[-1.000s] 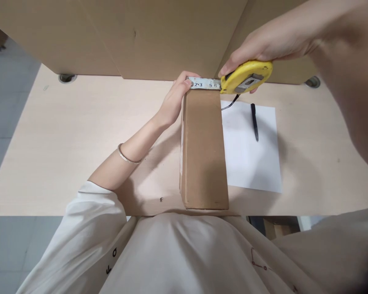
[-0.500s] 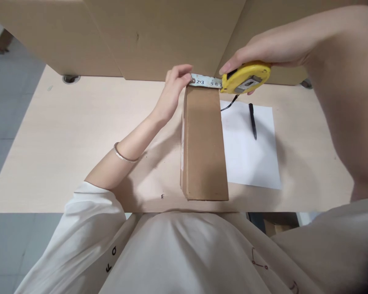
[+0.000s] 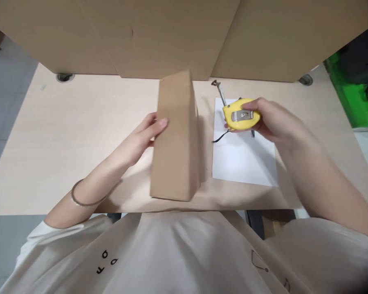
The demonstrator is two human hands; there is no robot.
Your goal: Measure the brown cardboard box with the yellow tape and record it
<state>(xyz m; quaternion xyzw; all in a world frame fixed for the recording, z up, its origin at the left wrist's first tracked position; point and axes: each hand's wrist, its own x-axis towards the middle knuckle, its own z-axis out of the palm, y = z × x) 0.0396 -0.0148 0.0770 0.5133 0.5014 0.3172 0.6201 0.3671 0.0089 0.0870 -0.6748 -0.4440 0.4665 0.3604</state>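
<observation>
Brown cardboard box (image 3: 171,139) lies lengthwise from twelve to six o'clock, near the middle of the pale table (image 3: 76,147); whether its base sits flat, I cannot tell. My hands are apart: the left hand (image 3: 141,140) holds the box at its nine o'clock side, thumb on the upper face, while the right hand (image 3: 274,118), toward three, grips the yellow tape measure (image 3: 242,115) above the white sheet (image 3: 245,163). Its short blade (image 3: 222,94) points to eleven. Good handling, I judge, means steadying the box squarely, keeping my thumb off its edges, and letting neither hook nor black cord (image 3: 221,136) snag.
</observation>
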